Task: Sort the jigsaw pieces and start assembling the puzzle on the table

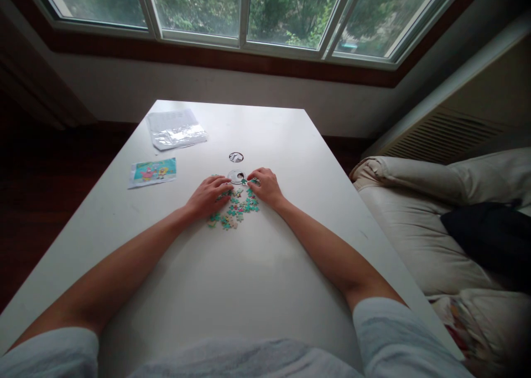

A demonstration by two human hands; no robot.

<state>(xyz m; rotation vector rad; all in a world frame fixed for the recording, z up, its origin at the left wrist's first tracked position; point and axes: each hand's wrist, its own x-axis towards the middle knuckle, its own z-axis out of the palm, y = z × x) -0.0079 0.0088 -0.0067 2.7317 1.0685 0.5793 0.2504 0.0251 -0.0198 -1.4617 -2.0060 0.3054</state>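
Observation:
A loose heap of small teal and cream jigsaw pieces [237,209] lies on the white table [232,289]. My left hand [207,195] rests palm down on the heap's left side, fingers stretched over the pieces. My right hand [265,185] sits at the heap's upper right, fingers curled in a pinch on a small teal piece [250,181]. Just beyond both hands stands a small round clear container [236,176], and its round lid [235,156] lies a little farther back.
A colourful cartoon picture card [152,171] lies left of the hands. Behind it is a crumpled clear plastic bag [176,129]. A cream sofa [435,228] with a dark cloth [489,237] stands right of the table. Windows run along the far wall.

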